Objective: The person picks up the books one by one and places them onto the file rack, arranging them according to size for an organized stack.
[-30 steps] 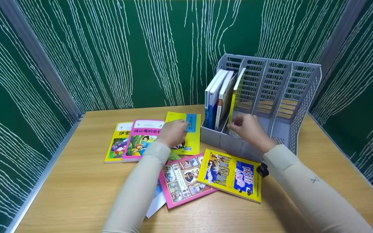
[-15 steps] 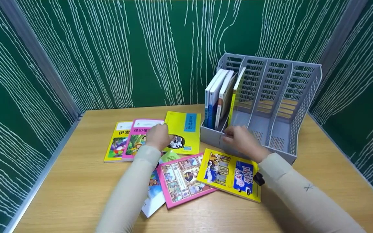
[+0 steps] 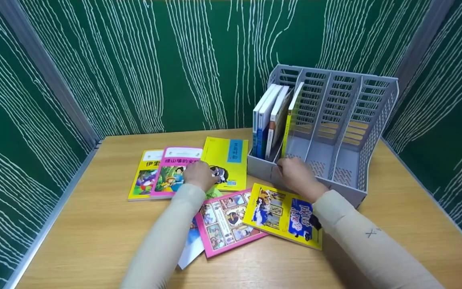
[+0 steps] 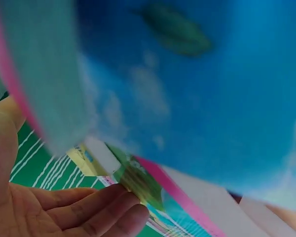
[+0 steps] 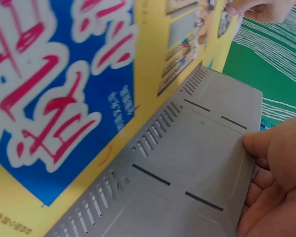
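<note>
Beside the left hand (image 3: 198, 176) lies a pink book (image 3: 171, 177).

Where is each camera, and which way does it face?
On the head, facing forward and down at grey rack and nearest yellow book; left hand, right hand, sleeves show.
On the left wrist, facing a blurred blue cover; left hand shows.
On the right wrist, facing that book and rack; both hands show.
Head and right wrist share book, rack and hands.
</note>
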A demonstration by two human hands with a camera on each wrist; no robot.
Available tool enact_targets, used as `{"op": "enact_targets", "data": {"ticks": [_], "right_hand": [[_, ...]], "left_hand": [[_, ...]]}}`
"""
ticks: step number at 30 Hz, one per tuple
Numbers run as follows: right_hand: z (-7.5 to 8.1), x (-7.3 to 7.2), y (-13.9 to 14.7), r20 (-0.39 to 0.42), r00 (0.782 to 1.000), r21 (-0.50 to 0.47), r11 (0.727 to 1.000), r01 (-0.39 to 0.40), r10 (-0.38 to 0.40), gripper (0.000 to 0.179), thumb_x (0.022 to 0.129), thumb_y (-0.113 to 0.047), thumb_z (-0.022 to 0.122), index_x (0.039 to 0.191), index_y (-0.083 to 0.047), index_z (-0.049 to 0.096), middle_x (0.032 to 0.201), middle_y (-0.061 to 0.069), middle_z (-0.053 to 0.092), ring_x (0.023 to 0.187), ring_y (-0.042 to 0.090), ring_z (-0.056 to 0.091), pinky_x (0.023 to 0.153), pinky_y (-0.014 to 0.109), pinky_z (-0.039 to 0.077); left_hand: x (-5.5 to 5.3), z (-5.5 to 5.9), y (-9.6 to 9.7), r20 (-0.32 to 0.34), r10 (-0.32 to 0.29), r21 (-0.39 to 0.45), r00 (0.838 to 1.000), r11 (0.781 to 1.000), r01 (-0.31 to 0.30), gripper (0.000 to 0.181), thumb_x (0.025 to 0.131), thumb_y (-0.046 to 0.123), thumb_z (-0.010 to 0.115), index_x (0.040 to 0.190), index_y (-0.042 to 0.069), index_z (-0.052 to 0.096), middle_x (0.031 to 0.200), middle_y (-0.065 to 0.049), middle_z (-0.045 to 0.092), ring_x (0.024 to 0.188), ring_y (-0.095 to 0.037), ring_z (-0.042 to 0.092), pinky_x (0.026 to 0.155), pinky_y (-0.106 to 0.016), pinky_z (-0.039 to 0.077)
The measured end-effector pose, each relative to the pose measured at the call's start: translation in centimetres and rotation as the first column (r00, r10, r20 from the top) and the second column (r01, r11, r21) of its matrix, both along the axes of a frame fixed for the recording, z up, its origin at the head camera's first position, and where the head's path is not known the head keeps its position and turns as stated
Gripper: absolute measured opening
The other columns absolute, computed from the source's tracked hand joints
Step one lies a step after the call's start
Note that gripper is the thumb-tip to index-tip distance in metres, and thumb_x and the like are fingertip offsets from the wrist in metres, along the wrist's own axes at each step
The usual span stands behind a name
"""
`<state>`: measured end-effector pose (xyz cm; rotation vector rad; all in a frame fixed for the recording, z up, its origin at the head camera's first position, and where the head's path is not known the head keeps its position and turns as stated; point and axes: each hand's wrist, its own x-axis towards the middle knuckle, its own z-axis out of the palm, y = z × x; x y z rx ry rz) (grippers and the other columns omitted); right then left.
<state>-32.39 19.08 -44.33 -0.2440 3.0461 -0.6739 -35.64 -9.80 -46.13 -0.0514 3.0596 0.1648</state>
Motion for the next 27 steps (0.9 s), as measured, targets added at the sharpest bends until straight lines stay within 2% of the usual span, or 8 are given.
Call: {"op": "enact_targets", "data": {"ticks": [5,8,11,15,19,23,25,27], "right_hand": [[-0.1,0.1,0.1,-0.016,1.000,0.001,1.000,0.007,-0.007,0.031,0.115,-0.017,0.055,0.132,0.000,0.074,0.117,0.020,0.077,0.096,0.032,0.071,0.088,0.044,0.064],[-0.2,0.1,0.2,-0.018,1.000,0.003,1.000,0.009,-0.009,0.031,0.115,-0.017,0.055,0.132,-0.001,0.074,0.115,0.020,0.077,0.095,0.031,0.070,0.086,0.043,0.063],[-0.4,0.2,0.2,-0.022,1.000,0.006,1.000,0.010,-0.010,0.030,0.115,-0.017,0.055,0.131,-0.001,0.074,0.113,0.018,0.077,0.094,0.030,0.069,0.085,0.042,0.063],[-0.4,0.2,0.1,-0.028,1.000,0.013,1.000,0.013,-0.013,0.028,0.114,-0.017,0.056,0.130,-0.001,0.074,0.111,0.017,0.076,0.093,0.030,0.069,0.085,0.043,0.063],[-0.3,0.2,0.1,-0.034,0.999,0.019,1.000,0.017,-0.016,0.027,0.114,-0.016,0.058,0.128,-0.002,0.075,0.109,0.016,0.076,0.093,0.030,0.069,0.086,0.043,0.063],[-0.3,0.2,0.0,-0.058,0.998,0.034,0.999,0.008,-0.006,0.026,0.113,-0.017,0.059,0.125,-0.002,0.076,0.103,0.014,0.077,0.089,0.029,0.069,0.083,0.041,0.063],[-0.3,0.2,-0.1,-0.063,0.998,0.038,0.999,0.006,-0.004,0.026,0.113,-0.018,0.059,0.125,-0.003,0.076,0.100,0.013,0.076,0.087,0.028,0.068,0.081,0.039,0.061],[-0.4,0.2,-0.1,-0.063,0.998,0.038,0.999,0.002,0.000,0.026,0.113,-0.019,0.059,0.125,-0.003,0.076,0.099,0.013,0.076,0.087,0.028,0.068,0.080,0.039,0.061]], "left_hand": [[-0.1,0.4,0.3,0.035,0.003,0.103,0.999,0.995,-0.007,0.066,0.093,0.052,0.084,0.131,-0.001,0.074,0.128,-0.016,0.074,0.120,-0.034,0.067,0.110,-0.051,0.058],[-0.2,0.2,0.4,0.040,0.005,0.166,0.999,0.986,-0.012,0.063,0.092,0.044,0.088,0.132,-0.002,0.073,0.130,-0.018,0.073,0.124,-0.036,0.065,0.113,-0.052,0.055],[-0.5,-0.1,0.4,0.039,0.035,0.217,0.999,0.975,-0.042,0.063,0.090,0.040,0.090,0.133,-0.002,0.071,0.131,-0.018,0.072,0.125,-0.037,0.064,0.113,-0.052,0.055],[-0.8,-0.3,0.2,0.045,0.091,0.298,0.995,0.949,-0.100,0.065,0.087,0.034,0.094,0.136,-0.001,0.069,0.132,-0.018,0.071,0.126,-0.036,0.062,0.115,-0.053,0.053],[-1.3,-0.6,-0.3,0.047,0.116,0.355,0.992,0.927,-0.125,0.069,0.084,0.029,0.096,0.137,-0.004,0.067,0.134,-0.020,0.068,0.129,-0.039,0.059,0.117,-0.054,0.050],[-2.7,-1.8,-1.2,0.079,0.113,0.458,0.990,0.878,-0.136,0.072,0.080,0.022,0.098,0.138,-0.004,0.064,0.135,-0.021,0.067,0.130,-0.039,0.058,0.120,-0.054,0.047],[-3.5,-2.5,-1.7,0.110,0.109,0.516,0.988,0.843,-0.150,0.070,0.080,0.017,0.097,0.138,-0.003,0.063,0.134,-0.020,0.067,0.126,-0.037,0.060,0.120,-0.053,0.048],[-3.6,-2.3,-2.1,0.143,0.103,0.578,0.984,0.799,-0.168,0.065,0.080,0.009,0.095,0.136,-0.002,0.064,0.130,-0.019,0.069,0.121,-0.034,0.063,0.118,-0.052,0.051]]}}
